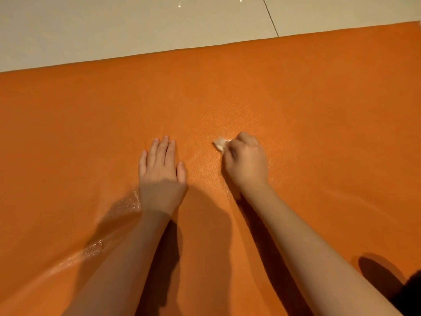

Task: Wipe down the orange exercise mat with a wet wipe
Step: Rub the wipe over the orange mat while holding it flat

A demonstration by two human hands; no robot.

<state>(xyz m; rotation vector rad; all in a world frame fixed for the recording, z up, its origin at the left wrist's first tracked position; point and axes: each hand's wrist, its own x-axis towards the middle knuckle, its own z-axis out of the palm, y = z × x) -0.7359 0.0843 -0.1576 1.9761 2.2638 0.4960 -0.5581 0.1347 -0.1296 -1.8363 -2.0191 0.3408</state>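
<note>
The orange exercise mat [296, 99] fills most of the view, spread flat on the floor. My left hand [160, 172] lies flat on the mat with straight fingers, palm down. To its right, my right hand [246, 160] has its fingers curled round a small crumpled white wet wipe [219, 143], which sticks out at the fingertips and touches the mat. A shiny wet streak [95, 247] runs across the mat to the lower left of my left forearm.
Pale tiled floor [136, 26] lies beyond the mat's far edge, with a dark grout line at the upper right. A dark object [410, 293] shows at the bottom right corner.
</note>
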